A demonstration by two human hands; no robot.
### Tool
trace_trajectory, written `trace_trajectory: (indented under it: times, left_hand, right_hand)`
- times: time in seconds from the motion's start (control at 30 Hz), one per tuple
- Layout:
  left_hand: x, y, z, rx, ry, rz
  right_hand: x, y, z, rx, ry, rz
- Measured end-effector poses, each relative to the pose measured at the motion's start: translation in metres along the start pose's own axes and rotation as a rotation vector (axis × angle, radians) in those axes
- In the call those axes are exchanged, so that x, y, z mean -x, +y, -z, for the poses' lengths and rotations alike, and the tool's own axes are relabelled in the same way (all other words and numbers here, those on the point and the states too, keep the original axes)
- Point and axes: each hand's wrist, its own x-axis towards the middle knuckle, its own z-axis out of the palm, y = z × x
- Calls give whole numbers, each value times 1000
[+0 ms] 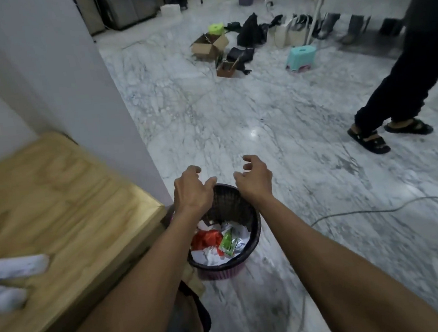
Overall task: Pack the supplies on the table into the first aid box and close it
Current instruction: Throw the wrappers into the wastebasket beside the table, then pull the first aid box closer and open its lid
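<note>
We hold our left hand point(190, 188) and right hand point(256, 177) over the waste basket point(253, 232) on the floor, fingers loosely curled apart, gripping nothing. Blurred white supplies point(13, 267) lie on the wooden worktop point(64, 207) at left.

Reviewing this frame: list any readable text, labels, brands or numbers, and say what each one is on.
No text can be read.
Green packet in the waste basket: print blurred.
White items on the wooden table: motion-blurred.
Cardboard box and teal stool: too small.
</note>
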Motion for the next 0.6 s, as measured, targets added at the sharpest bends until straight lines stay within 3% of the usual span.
trace_trajectory:
  times: [0.3,0.6]
  left_hand:
    - [60,52,119,102,249,-191]
    - [135,2,227,15,493,-233]
  right_hand:
    - [70,-122,35,-138,23,256]
    - [173,-189,-11,-189,-181,482]
